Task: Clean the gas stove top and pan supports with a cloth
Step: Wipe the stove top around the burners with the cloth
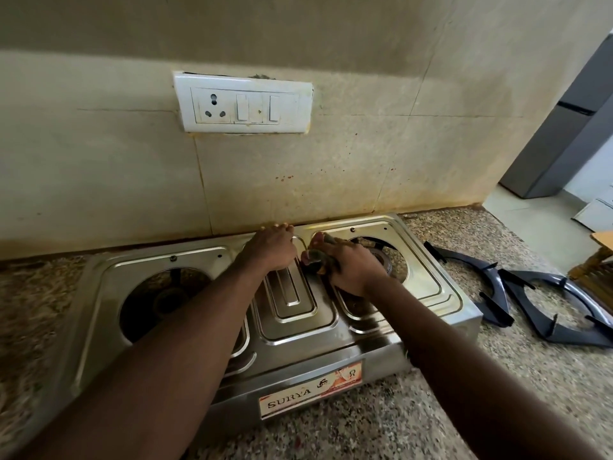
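- The stove top (288, 330) has two round burner wells. The left well (162, 300) holds a dark burner, blurred in its shadow. The right well (384, 260) holds a ridged burner head, half hidden behind the right hand (353, 267).
- The stove is thin, shiny pressed steel with rounded stamped ridges and a raised oblong panel in the middle. A printed label (310, 390) reading SURYA sits on its front face.
- Both pan supports are off the stove and lie on the speckled granite counter (431, 410) to its right. The near pan support (491, 287) and the far pan support (570, 313) are dark metal rings with inward prongs, and their edges overlap.
- The cloth (318, 257) is a dark, mottled wad. It sits on the steel between the centre panel and the right well.
- The right hand's fingers are curled round the cloth, gripping it. Bunched folds stick out past the knuckles on the left.
- The left hand (270, 249) rests palm-down on the stove just left of the cloth. Its fingers are close together and reach the rear rim by the stained wall (331, 167).
- A white switchboard (243, 102) is set in that wall above the stove.
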